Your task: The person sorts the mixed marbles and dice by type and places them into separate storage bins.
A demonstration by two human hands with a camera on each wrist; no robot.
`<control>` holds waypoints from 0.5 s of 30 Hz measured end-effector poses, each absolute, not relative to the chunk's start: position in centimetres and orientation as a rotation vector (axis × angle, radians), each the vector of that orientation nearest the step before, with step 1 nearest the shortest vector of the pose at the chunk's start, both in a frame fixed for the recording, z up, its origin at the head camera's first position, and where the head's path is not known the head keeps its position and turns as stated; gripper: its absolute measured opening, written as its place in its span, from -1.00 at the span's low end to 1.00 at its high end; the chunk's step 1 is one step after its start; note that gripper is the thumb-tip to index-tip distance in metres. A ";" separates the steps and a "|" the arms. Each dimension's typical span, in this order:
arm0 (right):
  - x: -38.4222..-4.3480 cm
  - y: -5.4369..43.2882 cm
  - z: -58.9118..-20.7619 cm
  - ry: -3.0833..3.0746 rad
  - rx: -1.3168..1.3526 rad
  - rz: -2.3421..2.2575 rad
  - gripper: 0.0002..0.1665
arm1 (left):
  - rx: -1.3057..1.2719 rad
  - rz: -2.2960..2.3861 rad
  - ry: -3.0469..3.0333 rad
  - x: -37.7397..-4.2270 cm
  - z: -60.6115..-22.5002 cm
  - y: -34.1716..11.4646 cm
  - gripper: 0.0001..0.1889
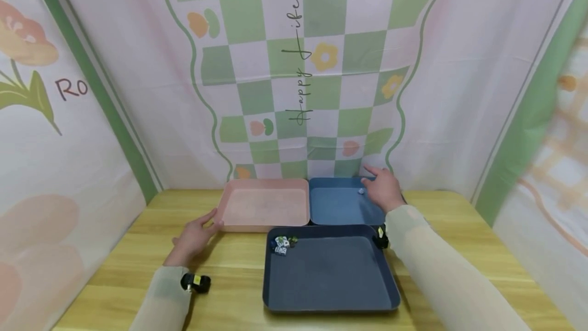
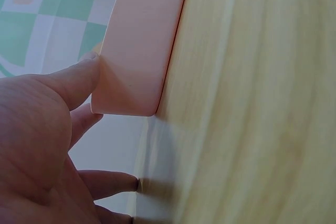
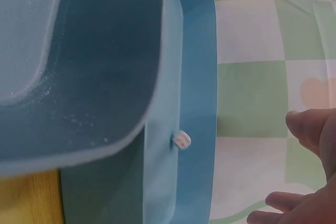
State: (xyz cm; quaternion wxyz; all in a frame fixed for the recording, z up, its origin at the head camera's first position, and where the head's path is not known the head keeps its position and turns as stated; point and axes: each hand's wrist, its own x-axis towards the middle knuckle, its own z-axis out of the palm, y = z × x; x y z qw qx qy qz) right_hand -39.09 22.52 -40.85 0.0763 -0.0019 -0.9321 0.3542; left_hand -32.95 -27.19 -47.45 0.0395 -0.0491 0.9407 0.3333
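Note:
My left hand (image 1: 195, 236) is at the front left corner of a pink tray (image 1: 223, 228), its thumb tip on the rim in the left wrist view and its other fingers extended around the corner. My right hand (image 1: 384, 190), fingers spread and holding nothing, is over the right side of a blue tray (image 1: 335, 203). A small whitish die (image 3: 181, 139) with reddish marks is in the blue tray, apart from the fingers. In front, a dark grey tray (image 1: 331, 275) has several dice (image 1: 282, 245), white, green and dark, clustered in its back left corner.
The pink and blue trays stand side by side at the back of a wooden table (image 1: 229, 290), against a checkered curtain (image 1: 321, 91). The dark tray lies just in front of them. A small black camera is strapped to each wrist.

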 end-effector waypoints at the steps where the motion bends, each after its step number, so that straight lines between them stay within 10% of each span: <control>1: -39.1 22.5 -40.8 -2.794 -0.007 1.060 -0.36 | -0.150 1.021 2.882 -32.9 -47.4 -27.2 -0.30; 15: -38.1 22.9 -41.2 -2.749 -0.042 1.262 -0.32 | -0.154 1.023 2.874 -32.6 -47.3 -27.1 -0.27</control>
